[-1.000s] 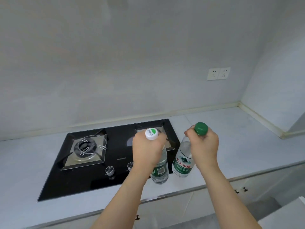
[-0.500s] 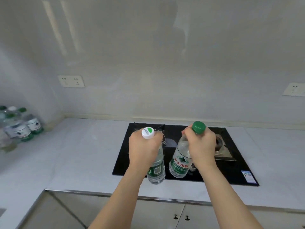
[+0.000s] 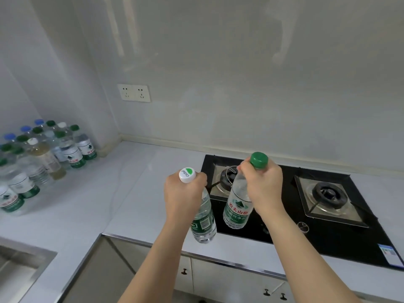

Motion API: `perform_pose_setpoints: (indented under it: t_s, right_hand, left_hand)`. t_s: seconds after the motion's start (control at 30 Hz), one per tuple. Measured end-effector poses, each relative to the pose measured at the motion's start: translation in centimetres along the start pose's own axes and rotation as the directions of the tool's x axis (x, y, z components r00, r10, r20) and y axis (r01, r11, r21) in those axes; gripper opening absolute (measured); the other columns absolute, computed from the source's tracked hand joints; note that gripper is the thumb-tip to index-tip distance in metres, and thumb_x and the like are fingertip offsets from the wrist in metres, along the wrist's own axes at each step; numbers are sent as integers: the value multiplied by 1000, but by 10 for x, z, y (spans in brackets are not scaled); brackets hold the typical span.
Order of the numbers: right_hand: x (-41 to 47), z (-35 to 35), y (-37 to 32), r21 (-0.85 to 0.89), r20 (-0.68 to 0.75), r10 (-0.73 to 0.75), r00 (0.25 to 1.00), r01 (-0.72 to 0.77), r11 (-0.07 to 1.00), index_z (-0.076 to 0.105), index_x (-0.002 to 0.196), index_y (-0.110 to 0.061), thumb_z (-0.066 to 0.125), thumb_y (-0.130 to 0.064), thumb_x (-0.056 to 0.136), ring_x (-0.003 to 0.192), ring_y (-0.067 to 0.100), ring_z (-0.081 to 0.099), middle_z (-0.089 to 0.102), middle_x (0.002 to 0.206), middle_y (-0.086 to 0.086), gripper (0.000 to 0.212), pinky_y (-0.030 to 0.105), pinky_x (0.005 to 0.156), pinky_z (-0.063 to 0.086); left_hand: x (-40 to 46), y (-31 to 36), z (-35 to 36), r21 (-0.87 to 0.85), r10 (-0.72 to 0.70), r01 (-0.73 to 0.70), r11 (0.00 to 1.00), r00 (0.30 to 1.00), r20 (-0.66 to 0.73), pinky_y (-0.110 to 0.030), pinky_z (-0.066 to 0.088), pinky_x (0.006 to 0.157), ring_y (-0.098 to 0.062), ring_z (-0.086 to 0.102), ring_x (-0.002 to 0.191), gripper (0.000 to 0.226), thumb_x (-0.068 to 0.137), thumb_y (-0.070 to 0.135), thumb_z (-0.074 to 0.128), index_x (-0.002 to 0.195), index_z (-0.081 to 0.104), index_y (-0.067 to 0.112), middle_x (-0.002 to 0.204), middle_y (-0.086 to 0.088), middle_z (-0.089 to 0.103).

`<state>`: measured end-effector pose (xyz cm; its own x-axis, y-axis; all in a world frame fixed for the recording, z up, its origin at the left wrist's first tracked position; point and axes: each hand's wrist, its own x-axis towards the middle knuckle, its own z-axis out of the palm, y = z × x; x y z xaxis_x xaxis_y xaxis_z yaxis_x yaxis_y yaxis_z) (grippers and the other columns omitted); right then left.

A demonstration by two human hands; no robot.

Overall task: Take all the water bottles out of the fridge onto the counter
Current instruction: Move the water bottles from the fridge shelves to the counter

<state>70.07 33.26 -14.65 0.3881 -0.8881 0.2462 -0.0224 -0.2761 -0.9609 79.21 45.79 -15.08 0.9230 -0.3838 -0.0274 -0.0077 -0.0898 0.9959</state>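
Observation:
My left hand (image 3: 183, 194) grips the neck of a clear water bottle with a white-and-green cap (image 3: 203, 224), held in the air over the counter's front edge. My right hand (image 3: 263, 186) grips the neck of a second clear bottle with a green cap and a green-and-red label (image 3: 237, 209), hanging over the hob. Both bottles hang nearly upright. On the pale counter (image 3: 87, 206), in the left corner, stands a cluster of several water bottles (image 3: 43, 154) with green, blue and white caps.
A black two-burner gas hob (image 3: 323, 204) is set into the counter on the right. A steel sink (image 3: 19, 265) shows at the lower left. A double wall socket (image 3: 133, 92) sits above the corner. Cabinet doors with small knobs (image 3: 218, 278) lie below.
The view has swung left, bringing the corner with the bottle cluster and the sink into sight. Both hands still hold their bottles in front of me, now over the hob's left side.

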Motion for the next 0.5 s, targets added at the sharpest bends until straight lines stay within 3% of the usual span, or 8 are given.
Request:
perform_pose_setpoints:
  t_s: [0.13, 0.3, 0.5]
  right_hand:
    - [25, 39, 8, 29, 42, 20, 999, -21, 999, 64, 71, -1, 66, -11, 79, 64, 15, 59, 64, 67, 11, 13, 33, 67, 49]
    - [70, 85, 9, 157, 106, 20, 994, -37, 987, 61, 77, 3, 63, -6, 81, 71, 19, 57, 64, 81, 24, 9, 31, 69, 48]
    - [115, 139, 11, 217, 191, -11, 981, -32, 976, 62, 81, -1, 62, -6, 85, 76, 16, 58, 65, 87, 22, 7, 14, 66, 46]
  left_hand:
    - [36, 0, -8, 20, 2, -1, 1000, 999, -32, -31, 42, 57, -16, 50, 58, 35, 60, 29, 55, 73, 64, -2, 75, -22, 66]
    - [93, 6, -14, 48, 23, -19, 999, 997, -78, -34, 46, 62, -18, 58, 61, 21, 61, 27, 57, 65, 64, 8, 67, -8, 71]
    - [152, 13, -25, 53, 31, -22, 998, 985, -172, -30, 48, 61, -11, 60, 57, 14, 67, 22, 61, 66, 66, 9, 65, -1, 71]
